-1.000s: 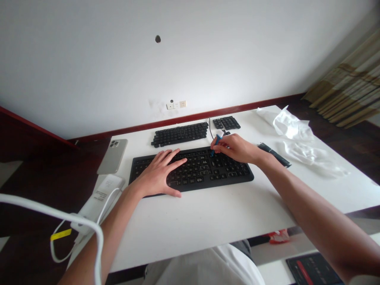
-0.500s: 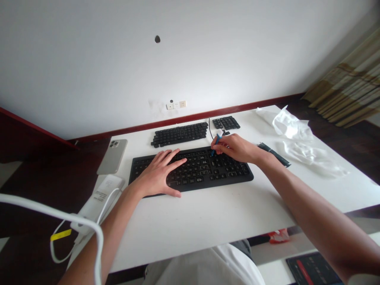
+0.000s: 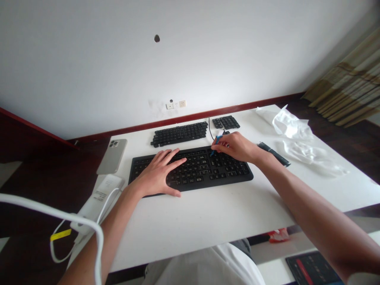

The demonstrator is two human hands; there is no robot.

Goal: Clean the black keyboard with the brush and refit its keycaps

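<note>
A black keyboard [image 3: 196, 180] lies across the white table, its keycaps off and the key sockets bare. My left hand [image 3: 157, 174] rests spread over its left half, the thumb past the front edge. Between the closed fingers of my right hand [image 3: 233, 146] is a slim blue tool [image 3: 219, 138] with a white upper end. Its lower tip meets the keyboard's upper right part; the exact kind of tool is too small to make out. Behind the keyboard a block of loose keycaps [image 3: 181, 133] is laid out in rows, with a smaller keycap group [image 3: 226, 122] to its right.
A phone [image 3: 113, 156] lies at the table's left edge, near a white power strip [image 3: 97, 202] with a white cable [image 3: 59, 213] crossing in front. Crumpled clear plastic [image 3: 297, 130] covers part of the right side. Beside my right wrist lies a flat black packet [image 3: 273, 154].
The blue tool has tilted slightly in my right hand, its tip staying at about the same spot. My left hand has not moved.
</note>
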